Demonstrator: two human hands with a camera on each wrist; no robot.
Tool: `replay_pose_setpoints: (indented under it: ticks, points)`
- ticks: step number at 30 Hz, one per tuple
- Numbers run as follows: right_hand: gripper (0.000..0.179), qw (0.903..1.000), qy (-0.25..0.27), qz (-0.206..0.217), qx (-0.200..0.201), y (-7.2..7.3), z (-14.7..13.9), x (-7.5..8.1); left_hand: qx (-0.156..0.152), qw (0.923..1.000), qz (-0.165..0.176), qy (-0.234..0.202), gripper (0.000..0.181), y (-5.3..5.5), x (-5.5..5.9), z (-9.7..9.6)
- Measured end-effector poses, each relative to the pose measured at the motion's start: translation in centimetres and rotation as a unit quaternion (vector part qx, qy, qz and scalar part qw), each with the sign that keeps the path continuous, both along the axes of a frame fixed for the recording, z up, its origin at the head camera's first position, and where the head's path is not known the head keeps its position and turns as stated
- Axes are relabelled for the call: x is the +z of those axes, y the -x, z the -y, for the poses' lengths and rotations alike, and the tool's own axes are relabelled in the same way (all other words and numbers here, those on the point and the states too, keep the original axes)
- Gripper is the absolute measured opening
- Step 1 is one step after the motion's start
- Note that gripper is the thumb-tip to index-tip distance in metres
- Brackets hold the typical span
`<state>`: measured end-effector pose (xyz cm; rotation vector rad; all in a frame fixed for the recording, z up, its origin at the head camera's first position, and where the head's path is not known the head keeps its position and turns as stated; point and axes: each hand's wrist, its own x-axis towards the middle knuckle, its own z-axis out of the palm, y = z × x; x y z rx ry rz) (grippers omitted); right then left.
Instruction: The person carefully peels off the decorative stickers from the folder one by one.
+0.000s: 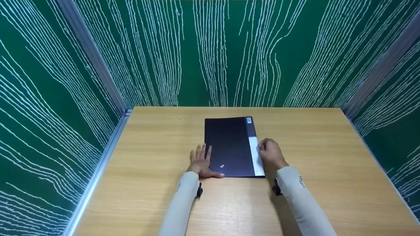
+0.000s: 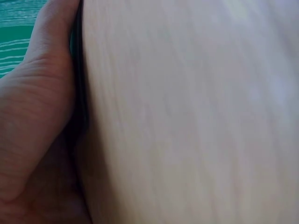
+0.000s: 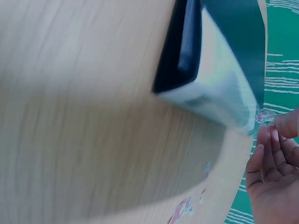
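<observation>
A black folder [image 1: 228, 147] lies on the table, with a white strip [image 1: 256, 156] along its right side and a small pink sticker [image 1: 222, 166] near its lower left corner. My left hand [image 1: 200, 163] rests spread on the folder's lower left corner, its thumb along the bottom edge. In the left wrist view that thumb lies against the dark edge [image 2: 80, 79] of the folder. Beside the right edge, my right hand [image 1: 271, 152] pinches a small clear sticker [image 3: 265, 115] with a pink mark, between thumb and fingers, close to the white spine [image 3: 210, 93].
Pinkish cut-out pieces [image 3: 182, 208] lie below the folder in the right wrist view. The wooden table [image 1: 157, 131] is bordered by green walls [image 1: 190, 65] with white wavy lines and metal posts [image 1: 95, 55]. A small label [image 1: 248, 120] sits at the folder's top right.
</observation>
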<state>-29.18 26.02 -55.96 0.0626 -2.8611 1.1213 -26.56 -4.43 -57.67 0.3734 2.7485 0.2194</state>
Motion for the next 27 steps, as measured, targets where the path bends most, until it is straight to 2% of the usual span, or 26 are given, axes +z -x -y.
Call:
replay_pose_setpoints:
  ticks: [7, 18, 27]
  points:
    - [0.013, 0.9986, -0.051, 0.014, -0.002, -0.6, -1.1, -0.1, -0.006, 1.0000, -0.001, 0.002, 0.134, 0.2, 0.0, 0.1]
    - [0.010, 0.9953, -0.087, 0.042, 0.002, -1.0, -2.4, -1.1, -0.003, 1.0000, 0.002, 0.003, 0.134, -0.2, 0.0, -0.1]
    - [0.015, 0.9936, -0.108, 0.030, 0.013, -0.7, -2.2, -1.9, -0.004, 1.0000, -0.001, 0.007, 0.134, 0.0, 0.2, -0.1]
